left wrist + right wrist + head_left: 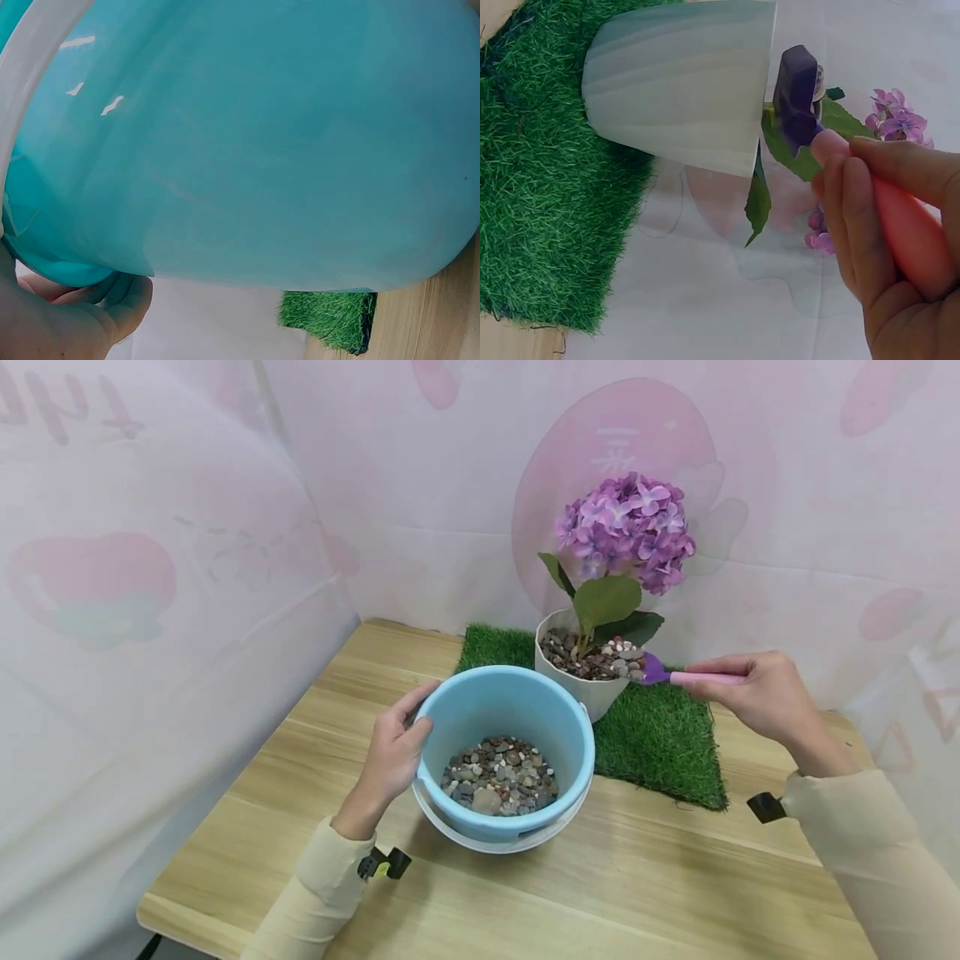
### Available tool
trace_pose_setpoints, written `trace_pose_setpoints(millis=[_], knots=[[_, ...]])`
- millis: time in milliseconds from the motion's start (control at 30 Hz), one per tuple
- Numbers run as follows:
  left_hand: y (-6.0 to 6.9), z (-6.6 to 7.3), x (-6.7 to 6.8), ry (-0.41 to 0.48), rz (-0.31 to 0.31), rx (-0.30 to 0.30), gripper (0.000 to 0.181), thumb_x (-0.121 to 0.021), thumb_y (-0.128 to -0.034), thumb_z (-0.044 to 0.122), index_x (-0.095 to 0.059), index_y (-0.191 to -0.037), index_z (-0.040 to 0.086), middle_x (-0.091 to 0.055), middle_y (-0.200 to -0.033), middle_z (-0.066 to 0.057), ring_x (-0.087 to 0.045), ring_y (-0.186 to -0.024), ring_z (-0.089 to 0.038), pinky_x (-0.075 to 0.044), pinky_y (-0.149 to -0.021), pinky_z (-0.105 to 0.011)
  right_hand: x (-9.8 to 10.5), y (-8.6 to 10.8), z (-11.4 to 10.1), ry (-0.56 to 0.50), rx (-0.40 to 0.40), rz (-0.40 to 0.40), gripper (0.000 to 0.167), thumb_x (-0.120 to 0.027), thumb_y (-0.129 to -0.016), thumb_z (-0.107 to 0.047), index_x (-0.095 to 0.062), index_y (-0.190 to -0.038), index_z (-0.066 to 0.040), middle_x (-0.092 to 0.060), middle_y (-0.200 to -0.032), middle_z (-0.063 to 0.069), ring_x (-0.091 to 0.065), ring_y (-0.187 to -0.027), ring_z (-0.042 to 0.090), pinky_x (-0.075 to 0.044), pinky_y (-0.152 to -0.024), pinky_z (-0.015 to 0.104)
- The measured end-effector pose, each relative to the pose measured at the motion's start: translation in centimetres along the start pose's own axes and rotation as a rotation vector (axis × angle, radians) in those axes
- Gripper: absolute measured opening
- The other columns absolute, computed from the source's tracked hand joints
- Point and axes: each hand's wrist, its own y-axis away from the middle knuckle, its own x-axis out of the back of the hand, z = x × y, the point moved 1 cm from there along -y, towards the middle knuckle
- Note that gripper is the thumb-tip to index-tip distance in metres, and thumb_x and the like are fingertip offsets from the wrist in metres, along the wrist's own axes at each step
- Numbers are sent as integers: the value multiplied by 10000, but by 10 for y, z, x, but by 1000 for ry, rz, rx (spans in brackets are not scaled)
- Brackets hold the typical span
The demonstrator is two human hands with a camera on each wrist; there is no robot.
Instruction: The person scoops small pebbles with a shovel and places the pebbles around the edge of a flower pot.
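My left hand [393,743] grips the left rim of a light blue bucket [581,760], its thumb over the edge. Mixed pebbles [502,777] cover the bucket's bottom, and a white handle [26,67] hangs along its outside. With my right hand [761,693] I hold a small shovel by its pink handle [900,217]. The shovel's purple blade [795,94], bearing pebbles, is at the right rim of a white flowerpot [592,693]. In the pot, a purple hydrangea [630,527] stands upright among brown and grey stones [562,652].
The flowerpot stands on a green artificial grass mat [667,743] at the back of the wooden table [300,793]. Behind and to the left hang pale printed cloths [420,577]. The bucket stands in front of the pot, slightly left.
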Motion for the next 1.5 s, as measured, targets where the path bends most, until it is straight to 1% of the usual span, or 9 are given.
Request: trace_pose_setpoints(millis=[100,200,333,433,600,800,1067,1300,1500], knots=[[0,1,1,-10,4,2,501,-469,-1027,-5,-532,-1524,12,-588,-1515,-229,-613,-1357,-419,-595,-1051,-478,3,-2,-3,9,-45,-31,583,-774,-889,-592,-778,-1277,-157,-826,-1068,-53,-722,-924,-88,-553,-846,117],[-1,2,1,-18,6,4,506,-471,-1026,-3,-527,-1529,13,-580,-1523,-230,-608,-1362,-424,-592,-1058,-475,5,-3,-5,2,-75,-53,621,-763,-886,-617,-763,-1304,-157,-825,-1066,-71,-736,-932,-63,-623,-965,322],[-1,3,1,-19,1,6,507,-470,-1028,1,-521,-1532,8,-574,-1528,-233,-599,-1374,-422,-583,-1073,-467,6,-4,-7,0,-92,-67,658,-760,-875,-641,-757,-1314,-151,-825,-1068,-69,-742,-930,-44,-582,-1067,556],[-2,4,1,-18,1,6,506,-472,-1028,1,-522,-1531,6,-577,-1524,-236,-601,-1371,-425,-584,-1072,-468,9,-3,-9,13,-108,-86,691,-754,-858,-675,-755,-1320,-161,-823,-1106,-38,-738,-951,-13,-583,-1053,582],[-2,4,1,-25,3,6,509,-475,-1025,1,-516,-1533,-2,-576,-1523,-242,-606,-1363,-433,-595,-1057,-461,16,-7,-16,49,-134,-131,735,-752,-826,-723,-752,-1331,-189,-809,-1182,17,-729,-1074,140,-577,-1028,611],[-3,3,2,-24,2,0,510,-476,-1025,1,-511,-1534,-13,-578,-1517,-252,-612,-1353,-444,-606,-1036,-448,21,-15,-28,101,-114,-162,723,-755,-842,-704,-765,-1306,-149,-825,-1108,15,-757,-1051,202,-629,-927,500],[-2,3,1,-17,0,2,512,-472,-1025,-5,-509,-1536,-10,-570,-1526,-249,-600,-1370,-435,-592,-1056,-440,24,-23,-40,131,-114,-195,636,-781,-867,-636,-797,-1236,-118,-834,-1041,24,-777,-1025,188,-541,-1058,652],[0,2,0,-11,-3,10,512,-471,-1024,-13,-509,-1534,-13,-568,-1532,-238,-597,-1377,-429,-583,-1072,-438,21,-27,-43,164,-105,-194,564,-765,-922,-559,-793,-1234,-90,-835,-1026,52,-762,-1098,310,-490,-1072,711],[-1,1,1,-8,-5,13,514,-472,-1025,-9,-512,-1537,1,-572,-1530,-231,-604,-1369,-424,-590,-1062,-440,18,-31,-47,186,-84,-163,506,-765,-945,-481,-792,-1212,-51,-827,-1045,110,-731,-1127,390,-532,-1020,689]])
